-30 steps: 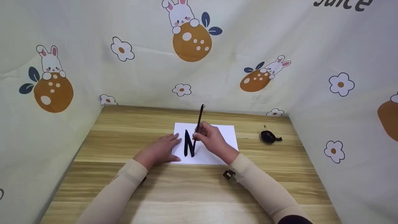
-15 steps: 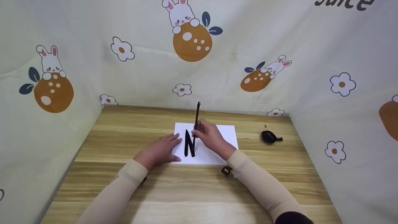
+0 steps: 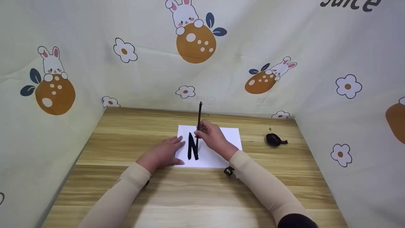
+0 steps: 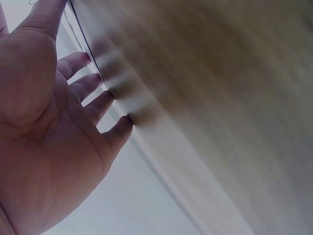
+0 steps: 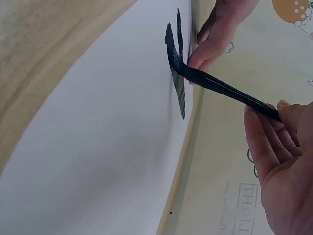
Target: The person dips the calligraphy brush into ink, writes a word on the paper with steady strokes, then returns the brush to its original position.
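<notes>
My right hand [image 3: 212,137] pinches the shaft of a slim dark writing brush [image 3: 199,115] between thumb and fingertips. The brush stands nearly upright, and in the right wrist view its black bristles [image 5: 173,54] bend against the white paper [image 3: 218,156]. Thick black strokes [image 3: 190,147] on the sheet join at the bottom; the bristles rest on the right-hand one. At the sheet's left edge lies my left hand [image 3: 163,153], fingers spread, fingertips and thumb on the paper. The left wrist view shows its palm [image 4: 58,132] and fingers at the paper's edge.
A small black ladle-shaped dish [image 3: 272,139] with a short handle stands on the wooden table [image 3: 196,196], right of the paper. Cloth walls [image 3: 152,79] printed with rabbits and flowers enclose the table at the back and both sides.
My right hand has shifted slightly left and away from me. The brush has tilted more upright, its top end moving left, and its tip has edged up the sheet. My left hand stays put.
</notes>
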`<state>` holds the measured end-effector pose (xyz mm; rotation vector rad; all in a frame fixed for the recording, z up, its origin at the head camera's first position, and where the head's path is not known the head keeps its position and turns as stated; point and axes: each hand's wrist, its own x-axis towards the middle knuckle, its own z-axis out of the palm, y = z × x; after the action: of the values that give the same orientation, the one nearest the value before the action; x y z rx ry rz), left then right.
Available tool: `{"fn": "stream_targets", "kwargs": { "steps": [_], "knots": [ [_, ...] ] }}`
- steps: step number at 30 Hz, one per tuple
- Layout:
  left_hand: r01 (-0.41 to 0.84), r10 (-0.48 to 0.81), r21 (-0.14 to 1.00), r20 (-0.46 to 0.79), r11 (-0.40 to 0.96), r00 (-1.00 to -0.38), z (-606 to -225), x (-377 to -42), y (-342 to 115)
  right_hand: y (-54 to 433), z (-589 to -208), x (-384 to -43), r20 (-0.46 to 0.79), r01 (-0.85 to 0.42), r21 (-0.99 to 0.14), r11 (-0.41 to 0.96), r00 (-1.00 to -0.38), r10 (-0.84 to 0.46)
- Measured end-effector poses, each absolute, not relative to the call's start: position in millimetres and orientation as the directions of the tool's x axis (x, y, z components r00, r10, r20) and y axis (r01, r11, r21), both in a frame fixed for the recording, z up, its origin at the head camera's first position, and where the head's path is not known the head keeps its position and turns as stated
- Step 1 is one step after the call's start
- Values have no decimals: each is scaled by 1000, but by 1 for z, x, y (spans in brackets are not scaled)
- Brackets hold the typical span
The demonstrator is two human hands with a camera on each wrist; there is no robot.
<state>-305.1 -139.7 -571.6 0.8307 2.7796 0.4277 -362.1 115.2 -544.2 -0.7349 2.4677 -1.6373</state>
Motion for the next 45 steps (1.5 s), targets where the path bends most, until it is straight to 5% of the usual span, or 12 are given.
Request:
{"fn": "stream_targets", "kwargs": {
  "steps": [45],
  "knots": [
    [464, 529, 318, -162, 827, -833, -572, -306, -139, 106, -551, -415, 251, -376, -836, 399, -909, -332]
  ]
}}
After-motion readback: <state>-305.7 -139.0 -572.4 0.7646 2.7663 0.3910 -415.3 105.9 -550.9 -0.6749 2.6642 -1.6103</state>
